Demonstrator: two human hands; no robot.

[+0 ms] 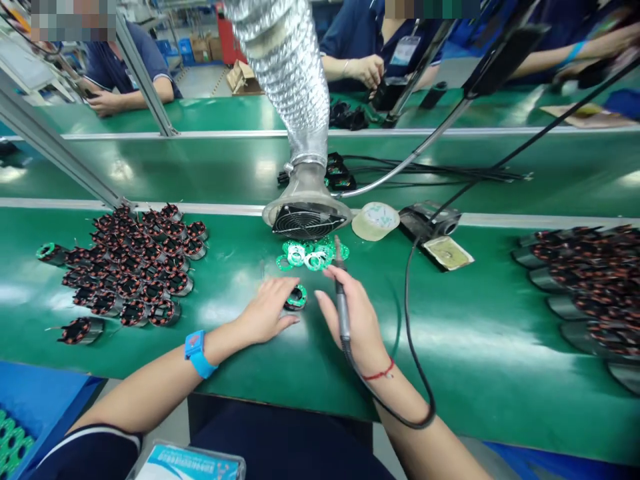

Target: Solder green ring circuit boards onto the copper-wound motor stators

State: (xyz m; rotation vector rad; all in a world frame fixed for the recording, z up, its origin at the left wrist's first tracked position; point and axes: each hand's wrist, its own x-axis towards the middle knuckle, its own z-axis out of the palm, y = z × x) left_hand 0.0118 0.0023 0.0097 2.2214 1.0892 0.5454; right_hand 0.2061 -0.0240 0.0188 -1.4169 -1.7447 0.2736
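Stator (296, 298) between left fingers (286, 285) and thumb (287, 323), grip unclear; soldering iron (343, 312) in right fingers' (332, 272) hold.

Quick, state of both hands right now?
Left hand: partly curled at a green-topped stator; whether it grips cannot be told.
Right hand: holding a soldering iron, thumb apart from it.

Factory workshop: long green bench (480, 347), foil duct (295, 73) (ribbed), co-workers (350, 33) opposite.
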